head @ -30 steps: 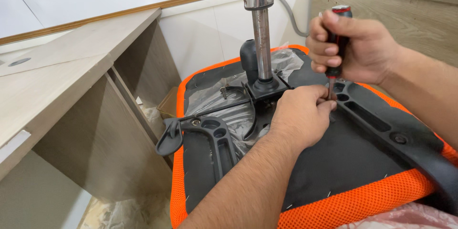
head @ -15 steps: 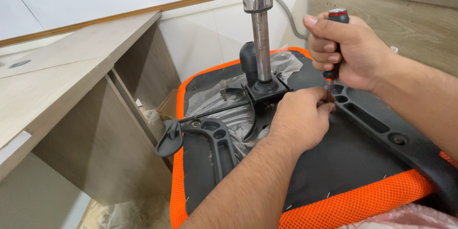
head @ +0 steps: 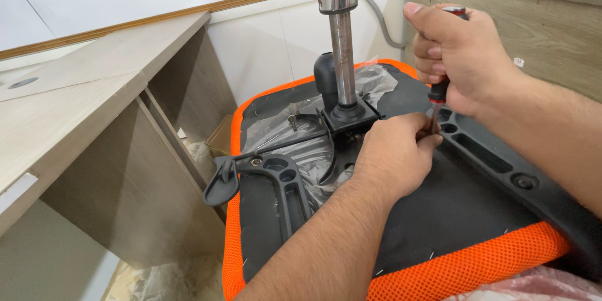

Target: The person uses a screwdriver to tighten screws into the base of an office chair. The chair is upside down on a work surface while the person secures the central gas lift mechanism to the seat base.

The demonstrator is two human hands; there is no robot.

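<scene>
right hand (head: 464, 56): fist around screwdriver (head: 437, 91), keep it vertical
left hand (head: 395, 153): pinches tip onto armrest bracket (head: 501, 163), steady it

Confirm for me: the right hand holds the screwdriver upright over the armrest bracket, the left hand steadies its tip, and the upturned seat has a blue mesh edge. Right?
Not quite. The head view shows the seat's mesh edge is orange, not blue. The rest stands: the right hand holds the screwdriver upright over the armrest bracket, and the left hand steadies its tip.
</scene>
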